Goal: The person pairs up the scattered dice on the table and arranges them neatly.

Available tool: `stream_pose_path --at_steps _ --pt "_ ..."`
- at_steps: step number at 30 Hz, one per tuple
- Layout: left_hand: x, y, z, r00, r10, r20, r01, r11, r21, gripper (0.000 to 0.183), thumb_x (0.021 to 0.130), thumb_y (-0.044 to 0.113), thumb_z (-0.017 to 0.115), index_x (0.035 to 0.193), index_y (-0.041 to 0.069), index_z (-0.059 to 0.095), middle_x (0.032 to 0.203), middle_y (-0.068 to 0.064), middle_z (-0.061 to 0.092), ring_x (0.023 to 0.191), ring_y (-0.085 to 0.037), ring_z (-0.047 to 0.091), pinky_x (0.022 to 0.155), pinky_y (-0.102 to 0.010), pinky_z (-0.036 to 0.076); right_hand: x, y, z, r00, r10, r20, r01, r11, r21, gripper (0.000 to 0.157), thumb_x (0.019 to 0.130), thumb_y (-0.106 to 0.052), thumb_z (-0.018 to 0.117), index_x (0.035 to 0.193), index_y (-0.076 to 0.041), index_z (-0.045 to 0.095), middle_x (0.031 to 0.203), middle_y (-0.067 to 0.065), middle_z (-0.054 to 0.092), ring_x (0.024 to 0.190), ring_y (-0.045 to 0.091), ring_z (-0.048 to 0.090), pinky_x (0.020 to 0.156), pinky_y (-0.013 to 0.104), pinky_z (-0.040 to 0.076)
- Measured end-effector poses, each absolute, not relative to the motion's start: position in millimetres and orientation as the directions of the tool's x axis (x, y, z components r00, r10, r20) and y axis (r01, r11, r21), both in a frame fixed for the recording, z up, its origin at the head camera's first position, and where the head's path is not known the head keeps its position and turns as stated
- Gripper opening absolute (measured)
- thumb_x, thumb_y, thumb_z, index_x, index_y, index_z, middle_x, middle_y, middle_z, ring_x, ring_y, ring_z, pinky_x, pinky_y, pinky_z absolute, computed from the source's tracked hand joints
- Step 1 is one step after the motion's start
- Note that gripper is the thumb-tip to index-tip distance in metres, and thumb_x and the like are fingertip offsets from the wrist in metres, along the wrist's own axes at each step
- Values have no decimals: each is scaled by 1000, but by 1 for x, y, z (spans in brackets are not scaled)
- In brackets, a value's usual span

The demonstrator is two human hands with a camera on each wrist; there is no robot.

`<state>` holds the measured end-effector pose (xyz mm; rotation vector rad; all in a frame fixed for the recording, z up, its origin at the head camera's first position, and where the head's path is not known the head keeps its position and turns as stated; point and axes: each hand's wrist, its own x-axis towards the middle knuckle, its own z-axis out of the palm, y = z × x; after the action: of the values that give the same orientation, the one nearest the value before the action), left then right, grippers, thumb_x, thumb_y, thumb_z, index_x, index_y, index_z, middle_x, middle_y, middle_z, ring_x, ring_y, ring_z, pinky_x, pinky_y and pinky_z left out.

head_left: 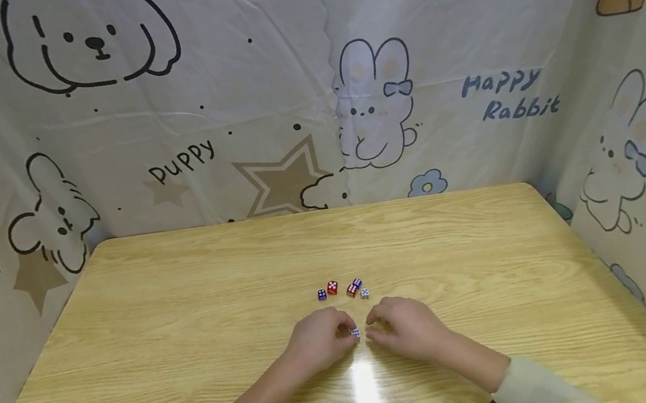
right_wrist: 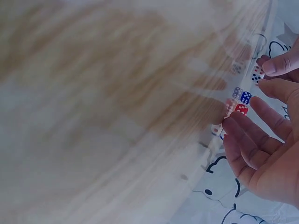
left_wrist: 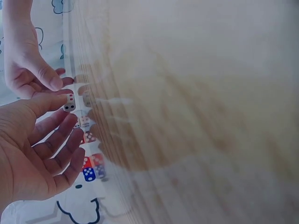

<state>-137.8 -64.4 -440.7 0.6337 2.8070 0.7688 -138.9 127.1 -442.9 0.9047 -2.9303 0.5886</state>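
My left hand (head_left: 321,339) pinches a white die (head_left: 355,334) between thumb and finger, just above the table. Red and dark pips show on that die (left_wrist: 69,102) in the left wrist view. Close by on its right is my right hand (head_left: 409,327), thumb and fingers loosely bent, holding nothing; a small gap separates it from the die. Beyond the hands lie a blue die (head_left: 321,295) and a red die (head_left: 333,287) on the left. To their right, a second red die (head_left: 352,290), a second blue die (head_left: 358,283) and another white die (head_left: 365,293) sit close together.
The wood-grain table (head_left: 184,287) is glossy, with a bright light streak (head_left: 368,398) in front of the hands. A printed cloth (head_left: 256,99) with puppies and rabbits hangs behind the table and along both sides.
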Motion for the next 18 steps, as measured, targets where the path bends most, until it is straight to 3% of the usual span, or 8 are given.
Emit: stream_pose_path --at_steps 18 --pt "-135 -60 -438 -901 431 -54 348 791 504 14 80 25 71 91 16 72 87 4 68 81 -10 61 70 -27 49 -138 119 -445 -808 -573 140 -584 743 -327 17 81 -26 69 91 -12 70 78 -4 59 64 3 47 56 16 39"
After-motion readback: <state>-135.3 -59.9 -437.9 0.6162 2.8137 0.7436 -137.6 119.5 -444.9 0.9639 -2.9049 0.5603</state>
